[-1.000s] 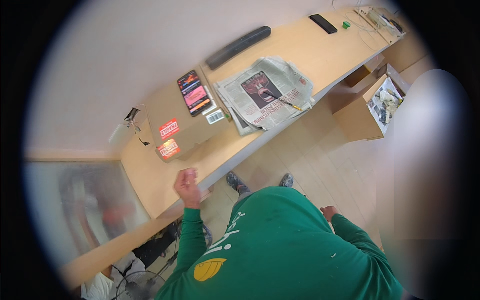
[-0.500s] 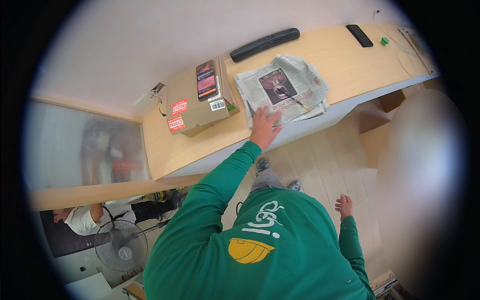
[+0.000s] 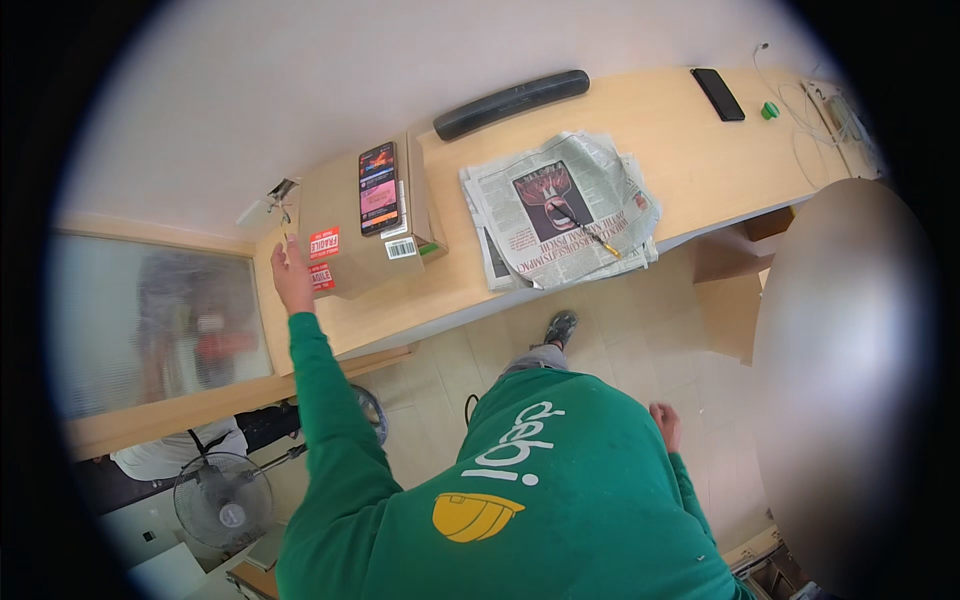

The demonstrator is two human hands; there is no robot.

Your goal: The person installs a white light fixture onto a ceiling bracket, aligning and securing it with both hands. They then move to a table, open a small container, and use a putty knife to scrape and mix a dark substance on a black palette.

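In the head view, the left hand reaches up at ten o'clock from the person's green-sleeved arm and rests against the near left end of a brown cardboard box, its fingers loosely extended along the box's side rather than pinching anything. The box sits on the left part of a long light wooden counter, and a smartphone with a lit, colourful screen lies flat on its top, with a red label and a white barcode sticker showing on the box's near face. At twelve o'clock, just right of the box, a stack of newspapers lies spread on the counter with a thin pen-like tool resting across its printed page. Beyond the newspapers, a long dark bar-shaped object lies along the wall side. Toward two o'clock a second dark phone lies flat, with a small green object just beside it. The right hand hangs low at four o'clock beside the green sweatshirt, well apart from the counter, fingers relaxed and holding nothing. At eight o'clock a standing fan is on the floor below the counter.
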